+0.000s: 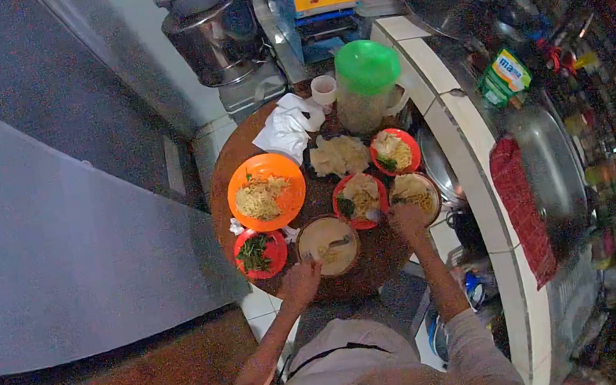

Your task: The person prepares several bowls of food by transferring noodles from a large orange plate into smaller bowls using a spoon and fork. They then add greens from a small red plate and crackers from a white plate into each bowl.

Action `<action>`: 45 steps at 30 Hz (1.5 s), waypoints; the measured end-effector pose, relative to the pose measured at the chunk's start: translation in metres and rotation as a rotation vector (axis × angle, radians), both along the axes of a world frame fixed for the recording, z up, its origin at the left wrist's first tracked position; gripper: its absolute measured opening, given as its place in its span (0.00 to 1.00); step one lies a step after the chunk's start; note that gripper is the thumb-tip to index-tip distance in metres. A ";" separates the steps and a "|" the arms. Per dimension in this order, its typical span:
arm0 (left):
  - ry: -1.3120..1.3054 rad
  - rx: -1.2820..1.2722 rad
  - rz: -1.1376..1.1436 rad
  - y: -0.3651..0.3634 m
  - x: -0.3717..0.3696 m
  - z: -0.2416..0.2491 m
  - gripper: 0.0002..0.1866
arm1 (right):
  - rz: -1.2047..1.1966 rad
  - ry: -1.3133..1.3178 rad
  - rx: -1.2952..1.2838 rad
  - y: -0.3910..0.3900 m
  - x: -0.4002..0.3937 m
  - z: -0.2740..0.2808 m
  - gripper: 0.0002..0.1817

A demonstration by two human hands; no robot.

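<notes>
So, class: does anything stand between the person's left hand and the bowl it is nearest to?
Nothing visible does. The left hand rests at the near left rim of the pale bowl, seemingly touching it. The small red bowl of greens sits to the left, out of the way.
</notes>
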State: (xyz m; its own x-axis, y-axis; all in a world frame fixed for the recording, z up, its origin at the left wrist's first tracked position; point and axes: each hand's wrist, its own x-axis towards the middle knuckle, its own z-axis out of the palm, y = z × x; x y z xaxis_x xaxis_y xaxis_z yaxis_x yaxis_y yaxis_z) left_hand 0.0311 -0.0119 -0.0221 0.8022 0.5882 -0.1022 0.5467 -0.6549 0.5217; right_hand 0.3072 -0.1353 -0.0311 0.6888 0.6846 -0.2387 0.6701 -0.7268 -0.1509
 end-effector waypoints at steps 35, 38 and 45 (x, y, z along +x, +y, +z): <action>-0.026 -0.048 0.425 -0.040 0.040 0.055 0.18 | 0.342 0.145 0.325 0.019 0.011 0.066 0.13; 0.006 0.060 0.453 -0.044 0.030 0.054 0.19 | 0.200 0.186 0.200 0.029 -0.010 0.063 0.13; -0.032 0.395 0.346 -0.060 0.005 0.078 0.18 | 0.120 0.337 0.401 -0.003 -0.021 -0.006 0.13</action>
State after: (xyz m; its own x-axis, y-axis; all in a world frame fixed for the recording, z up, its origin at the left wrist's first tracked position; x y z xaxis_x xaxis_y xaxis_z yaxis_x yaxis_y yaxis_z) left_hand 0.0365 -0.0720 0.0564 0.5530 0.8082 0.2025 0.7537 -0.5889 0.2918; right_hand 0.2860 -0.1386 -0.0367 0.5307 0.8364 -0.1371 0.6111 -0.4897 -0.6218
